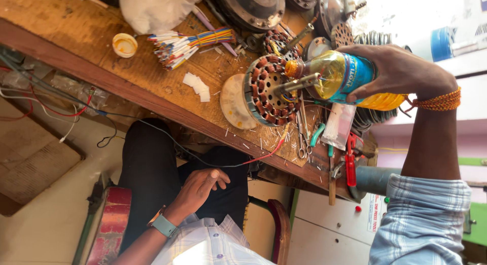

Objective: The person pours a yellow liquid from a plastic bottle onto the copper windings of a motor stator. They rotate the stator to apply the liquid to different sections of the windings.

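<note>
Over the stator [267, 90], hand [401, 72] grips bottle [345, 79].

right hand [401, 72] gripping oil bottle [345, 79] over motor stator [269, 90] (copper-wound), left hand [200, 186] on lap

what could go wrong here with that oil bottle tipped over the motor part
1. The right hand holds the oil bottle nearly flat, its neck at the wound stator; too much could run onto the copper coils and wooden bench.
2. The left hand rests on the thigh, so nothing steadies the stator if it is bumped.
3. Spilled oil could reach the scissors and the wire bundle close by.
</note>
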